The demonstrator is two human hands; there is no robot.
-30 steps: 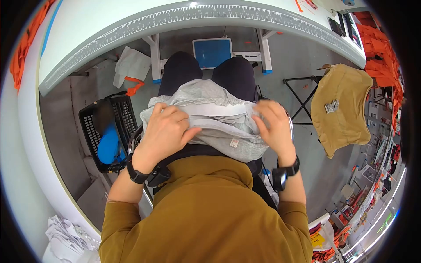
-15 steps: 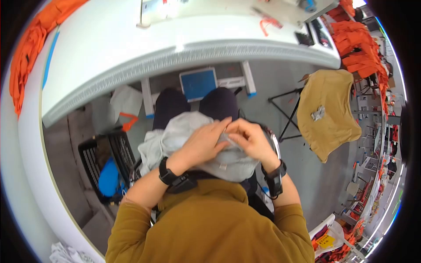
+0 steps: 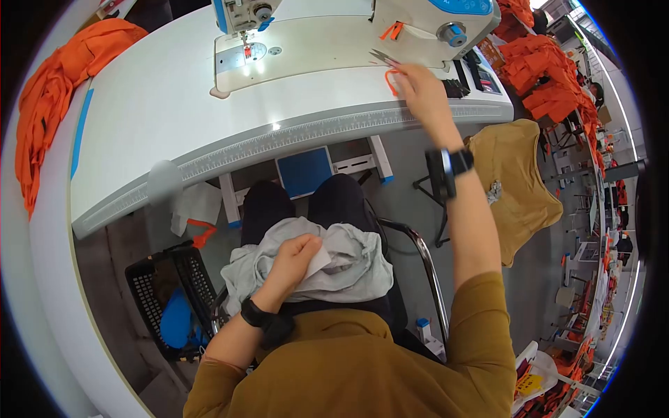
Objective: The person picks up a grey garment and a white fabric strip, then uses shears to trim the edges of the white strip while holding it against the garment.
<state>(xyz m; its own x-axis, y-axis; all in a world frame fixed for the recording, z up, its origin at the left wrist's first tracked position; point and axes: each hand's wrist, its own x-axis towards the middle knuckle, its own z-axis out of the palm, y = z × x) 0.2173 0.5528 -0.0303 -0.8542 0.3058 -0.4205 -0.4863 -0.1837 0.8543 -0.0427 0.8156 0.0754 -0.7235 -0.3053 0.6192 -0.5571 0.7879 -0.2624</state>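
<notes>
A crumpled light grey garment (image 3: 348,268) lies across my lap. My left hand (image 3: 293,261) is closed on it, with a small white piece (image 3: 319,260) like a tag or paper sticking out beside the thumb. On the sewing table, my right hand (image 3: 424,94) closes over the handles of small scissors (image 3: 385,58). Their open blades point up and left, and one orange handle loop shows past the fingers. The other handle is hidden under the hand.
A sewing machine (image 3: 435,24) with its lit needle area stands on the white table (image 3: 160,104). A ruler strip (image 3: 279,134) runs along its front edge. A black basket (image 3: 157,292) is at lower left; a tan cloth (image 3: 512,188) hangs over a stand at right.
My right hand has left the garment and reached forward right to the scissors on the table. The left hand stays at the garment. My view has tilted up, showing more of the machine.
</notes>
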